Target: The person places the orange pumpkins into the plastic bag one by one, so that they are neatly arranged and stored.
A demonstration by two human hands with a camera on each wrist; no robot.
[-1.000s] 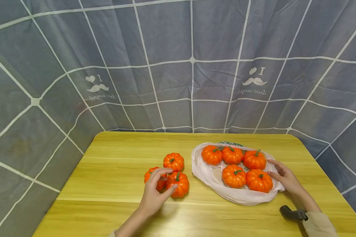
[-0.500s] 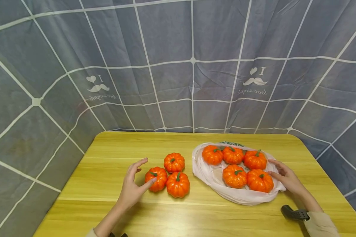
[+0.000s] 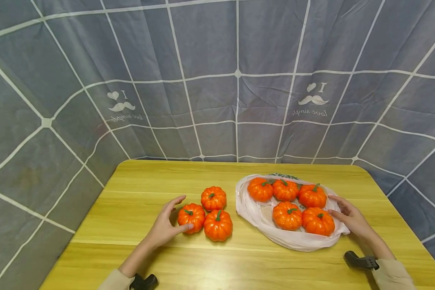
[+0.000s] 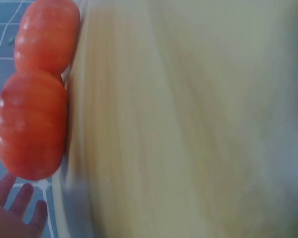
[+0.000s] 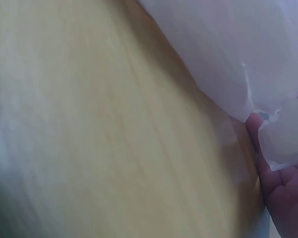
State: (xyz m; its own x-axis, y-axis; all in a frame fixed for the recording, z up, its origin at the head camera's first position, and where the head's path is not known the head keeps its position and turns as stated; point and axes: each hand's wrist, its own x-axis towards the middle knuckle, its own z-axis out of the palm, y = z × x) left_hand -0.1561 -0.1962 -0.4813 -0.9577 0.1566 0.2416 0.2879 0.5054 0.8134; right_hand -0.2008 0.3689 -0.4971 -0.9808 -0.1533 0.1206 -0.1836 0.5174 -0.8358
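Three small orange pumpkins with green stems cluster left of centre in the head view: a left one (image 3: 191, 218), a back one (image 3: 213, 198) and a front one (image 3: 218, 226). My left hand (image 3: 166, 223) is spread around the left pumpkin's outer side, its thumb overlapping the near edge. The left wrist view shows loose fingers beside a pumpkin (image 4: 32, 126). At the right lies a white plastic bag (image 3: 290, 239), rolled open, with several pumpkins inside. My right hand (image 3: 355, 221) holds its right rim; in the right wrist view the plastic (image 5: 208, 54) folds over the fingers.
A yellow wood-grain table (image 3: 137, 181) carries everything. A grey curtain (image 3: 210, 100) with white lines hangs behind and at both sides. Dark straps sit on the left wrist (image 3: 143, 282) and the right wrist (image 3: 360, 261).
My left hand has drawn back leftward from the front pumpkin, then come around the left pumpkin. My right hand stays at the bag's rim, and the pumpkins have not moved.
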